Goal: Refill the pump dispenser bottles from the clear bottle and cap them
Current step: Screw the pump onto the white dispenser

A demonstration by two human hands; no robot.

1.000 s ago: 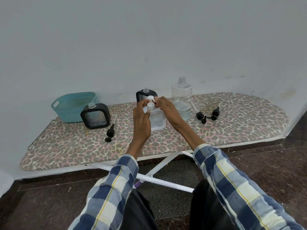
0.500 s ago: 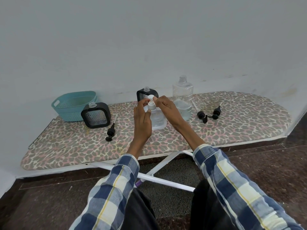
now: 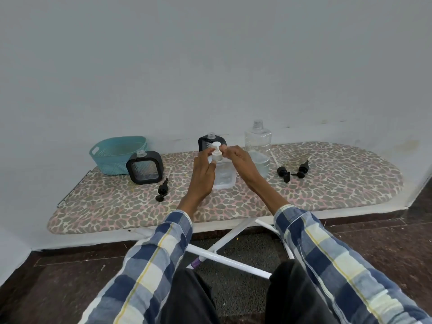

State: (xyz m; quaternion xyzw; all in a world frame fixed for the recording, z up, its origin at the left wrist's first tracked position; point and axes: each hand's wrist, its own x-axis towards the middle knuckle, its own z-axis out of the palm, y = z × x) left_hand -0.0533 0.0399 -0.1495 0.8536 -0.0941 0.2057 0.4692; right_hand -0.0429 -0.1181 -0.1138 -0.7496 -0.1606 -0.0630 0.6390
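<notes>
A small clear dispenser bottle (image 3: 225,176) with a white pump (image 3: 216,152) stands mid-board. My left hand (image 3: 203,173) wraps its left side, fingers up at the pump collar. My right hand (image 3: 237,159) pinches the pump from the right. Behind and to the right stands the tall clear bottle (image 3: 258,146), uncapped, partly filled. Two black-framed dispenser bottles have no pumps: one at the left (image 3: 144,167), one (image 3: 207,141) behind my hands. Three black pump heads lie loose: one (image 3: 162,191) left of my hands, two (image 3: 283,173) (image 3: 302,169) at the right.
A teal plastic basket (image 3: 114,152) sits at the board's far left against the wall. The leopard-print ironing board (image 3: 339,183) stands low on white legs (image 3: 230,258) over a dark floor. My knees are under its near edge.
The pump head stands taller above the bottle neck than before, and my right fingers have shifted around it. The left hand keeps its hold on the bottle.
</notes>
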